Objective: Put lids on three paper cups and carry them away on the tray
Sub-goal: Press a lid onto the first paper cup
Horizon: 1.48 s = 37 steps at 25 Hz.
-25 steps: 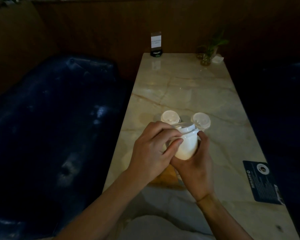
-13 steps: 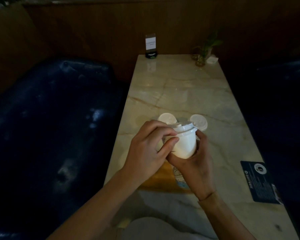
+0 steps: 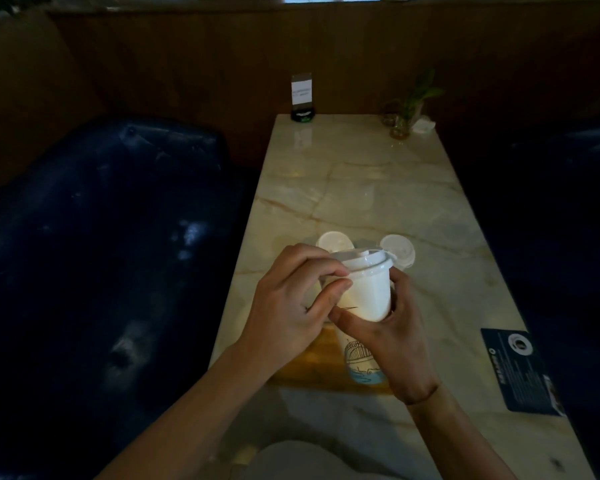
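Wrapped round the base of a white cup, the right hand holds it upright above the tray, near the table's near edge; the left hand pinches the rim of the lid, which sits tilted, its left side higher; the cup's axis runs vertical, so seating seems to need a downward press on the left; both arms reach in from the near side, wrists close.

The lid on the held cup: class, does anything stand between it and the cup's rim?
Nothing visible does. The lid already sits on the cup, which the right hand grips; the left hand pinches the lid's edge.
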Available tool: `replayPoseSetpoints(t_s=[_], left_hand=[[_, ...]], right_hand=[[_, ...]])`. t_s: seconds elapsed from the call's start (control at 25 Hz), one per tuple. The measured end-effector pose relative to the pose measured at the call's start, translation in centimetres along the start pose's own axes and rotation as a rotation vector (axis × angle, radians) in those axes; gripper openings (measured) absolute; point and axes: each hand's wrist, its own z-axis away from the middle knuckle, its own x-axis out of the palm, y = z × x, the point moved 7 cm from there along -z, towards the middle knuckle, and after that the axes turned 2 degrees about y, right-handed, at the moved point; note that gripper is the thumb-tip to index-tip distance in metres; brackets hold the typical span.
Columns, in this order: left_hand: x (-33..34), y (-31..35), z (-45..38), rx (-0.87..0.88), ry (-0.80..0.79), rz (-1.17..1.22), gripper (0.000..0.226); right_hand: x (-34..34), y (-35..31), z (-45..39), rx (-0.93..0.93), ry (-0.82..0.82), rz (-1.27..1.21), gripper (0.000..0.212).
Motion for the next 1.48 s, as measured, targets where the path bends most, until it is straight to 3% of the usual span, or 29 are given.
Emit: replayPoseSetpoints(t_s=[0.36, 0.64, 0.92, 1.2, 1.48], left_hand=[[-0.4, 0.2, -0.1, 0.029, -0.008, 0.019, 0.015], [-0.1, -0.3, 0.2, 0.072, 0.005, -0.023, 0.016], [0.8, 0.0, -0.6, 0.123, -0.005, -0.101, 0.015], [0.7, 0.9, -0.7, 0.160, 0.036, -0.139, 0.014], [0.2, 1.0, -0.2, 0.178, 0.063, -0.119, 0.013]], right_hand=[[0.4, 0.2, -0.1, 0.040, -0.123, -0.196, 0.071], [0.8, 0.9, -0.9, 0.059, -0.171, -0.176, 0.084], [1.2, 0.6, -1.1, -0.018, -0.099, -0.075, 0.091], [0.6, -0.5, -0.5, -0.100, 0.069, 0.010, 0.073], [0.3, -0.7, -0.1, -0.001, -0.007, -0.119, 0.077]])
